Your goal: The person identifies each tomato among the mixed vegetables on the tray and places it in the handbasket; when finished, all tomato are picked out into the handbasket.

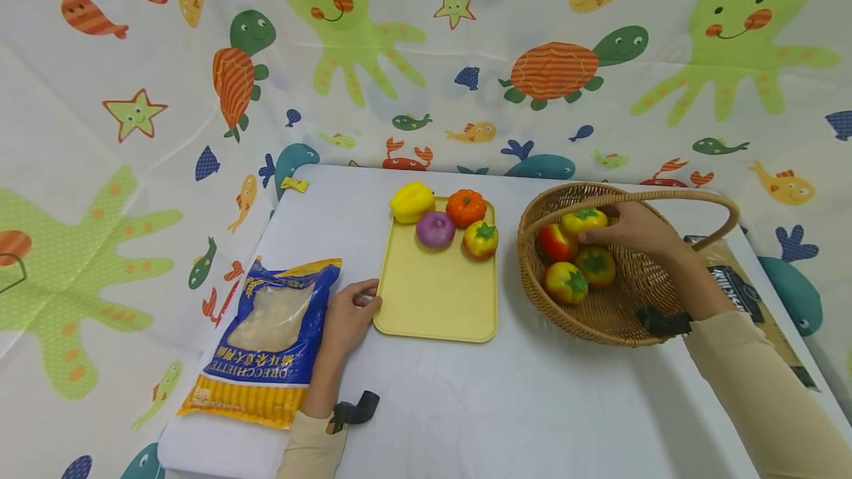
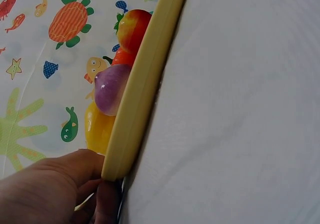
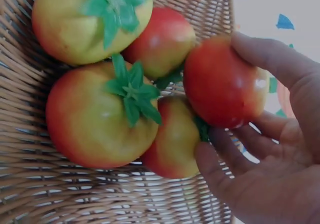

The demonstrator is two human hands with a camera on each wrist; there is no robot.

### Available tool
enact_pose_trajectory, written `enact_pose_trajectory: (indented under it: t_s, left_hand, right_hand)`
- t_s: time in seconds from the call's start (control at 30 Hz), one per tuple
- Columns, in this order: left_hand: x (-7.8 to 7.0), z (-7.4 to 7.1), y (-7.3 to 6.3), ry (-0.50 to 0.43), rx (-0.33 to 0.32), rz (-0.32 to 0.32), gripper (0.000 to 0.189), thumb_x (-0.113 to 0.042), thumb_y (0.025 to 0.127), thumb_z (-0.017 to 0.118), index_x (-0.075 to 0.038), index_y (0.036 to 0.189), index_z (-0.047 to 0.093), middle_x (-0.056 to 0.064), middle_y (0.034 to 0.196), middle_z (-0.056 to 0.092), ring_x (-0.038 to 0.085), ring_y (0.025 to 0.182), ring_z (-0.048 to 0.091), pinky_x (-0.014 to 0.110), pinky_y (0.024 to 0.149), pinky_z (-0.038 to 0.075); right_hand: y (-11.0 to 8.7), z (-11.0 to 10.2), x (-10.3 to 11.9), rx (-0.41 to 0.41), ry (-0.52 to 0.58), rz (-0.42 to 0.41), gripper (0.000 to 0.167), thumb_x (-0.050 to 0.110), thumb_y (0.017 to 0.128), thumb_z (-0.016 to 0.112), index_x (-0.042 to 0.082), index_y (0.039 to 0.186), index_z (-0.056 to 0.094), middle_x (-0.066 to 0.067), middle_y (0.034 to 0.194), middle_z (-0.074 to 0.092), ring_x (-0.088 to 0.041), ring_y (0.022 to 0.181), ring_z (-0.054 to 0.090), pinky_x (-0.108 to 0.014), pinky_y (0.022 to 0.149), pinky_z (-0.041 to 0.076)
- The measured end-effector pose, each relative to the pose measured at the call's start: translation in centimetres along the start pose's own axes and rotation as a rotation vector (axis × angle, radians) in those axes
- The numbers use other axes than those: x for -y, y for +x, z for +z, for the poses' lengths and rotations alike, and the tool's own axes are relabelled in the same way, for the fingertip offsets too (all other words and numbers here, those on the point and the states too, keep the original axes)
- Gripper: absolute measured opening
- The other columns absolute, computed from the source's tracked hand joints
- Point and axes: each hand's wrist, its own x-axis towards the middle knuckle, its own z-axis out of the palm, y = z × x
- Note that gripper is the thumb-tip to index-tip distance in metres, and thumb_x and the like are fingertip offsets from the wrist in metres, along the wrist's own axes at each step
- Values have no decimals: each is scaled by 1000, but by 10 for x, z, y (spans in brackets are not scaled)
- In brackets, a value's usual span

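Note:
A pale yellow tray lies on the white table. My left hand pinches its near left edge, thumb and fingers on either side of the rim. On the tray's far end sit a toy yellow bell pepper, a purple onion, an orange pumpkin and a red-yellow tomato. My right hand reaches inside the wicker basket on the right. Between its thumb and fingers it grips a red-yellow tomato; several similar tomatoes lie beside it.
A blue and yellow bag of orecchiette pasta lies left of my left forearm. A small yellow packet is at the far left corner. The basket's handle arches over my right hand. A brown package lies partly behind my right arm.

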Motion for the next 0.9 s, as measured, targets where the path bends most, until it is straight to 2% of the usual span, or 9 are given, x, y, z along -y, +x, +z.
enact_pose_trajectory:
  t_s: [0.13,0.4,0.67,0.9]
  left_hand:
    - [-1,0,0,-2,0,2,34,-14,88,72,-8,121,71,2,99,69,17,81,60,29,67,48]
    - [-1,0,0,5,2,-7,34,-14,88,72,-9,121,70,3,99,69,18,82,61,31,68,49]
    - [0,0,1,1,8,-9,34,-14,89,72,-8,122,70,3,99,69,18,82,60,31,68,49]
    - [1,1,1,-6,9,-7,34,-13,88,72,-8,122,70,3,99,69,18,82,60,31,68,49]
  right_hand:
    - [0,1,-4,23,18,5,65,39,87,75,9,138,48,-14,123,55,-31,106,54,-45,88,47]
    - [1,2,-11,25,15,-17,63,37,88,75,10,138,48,-14,125,55,-30,108,53,-48,91,46]
    - [-1,0,-9,67,49,-17,67,39,88,74,7,140,46,-16,126,53,-33,110,52,-53,92,47]
    - [-1,-2,-7,54,2,-4,67,40,86,75,6,137,48,-18,124,54,-34,108,53,-49,90,48]
